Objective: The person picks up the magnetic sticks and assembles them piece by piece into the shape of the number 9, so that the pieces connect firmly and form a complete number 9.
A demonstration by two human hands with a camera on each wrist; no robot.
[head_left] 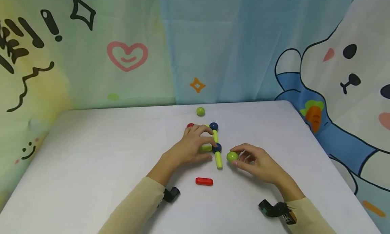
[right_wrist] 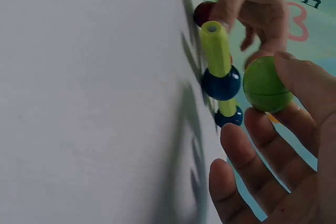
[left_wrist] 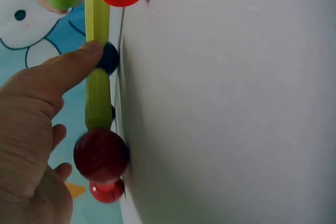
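My left hand (head_left: 195,144) reaches over a frame of light-green sticks and balls. Its thumb overlaps a dark blue ball (left_wrist: 108,57) in the left wrist view, and a fingertip meets that ball from the far side. One light-green stick (head_left: 218,160) runs from the ball toward me, another (left_wrist: 98,98) to a dark red ball (left_wrist: 101,156). A further stick leads to a second dark blue ball (head_left: 214,126). Between thumb and fingers, my right hand (head_left: 259,163) pinches a green ball (right_wrist: 266,84), just right of the near stick. My left hand partly hides the frame.
A loose red stick (head_left: 204,181) lies on the white table (head_left: 100,153) in front of the frame. Near the back edge sits another green ball (head_left: 200,111). A red ball (head_left: 190,125) peeks out behind my left hand. Behind the table hangs a printed curtain (head_left: 231,51).
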